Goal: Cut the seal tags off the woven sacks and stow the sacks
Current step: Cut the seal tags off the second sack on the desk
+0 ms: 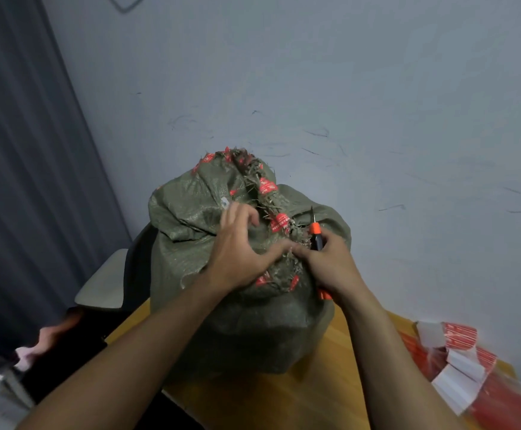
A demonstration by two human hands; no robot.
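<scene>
Left hand (237,251) clutches the frayed green woven sack (191,218) while right hand (330,263) grips an orange-handled cutter (316,232).

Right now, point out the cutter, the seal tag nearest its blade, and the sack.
cutter (315,228), head view, orange collar below blade
seal tag (280,222), head view, red face
sack (188,212), head view, bare left shoulder
</scene>
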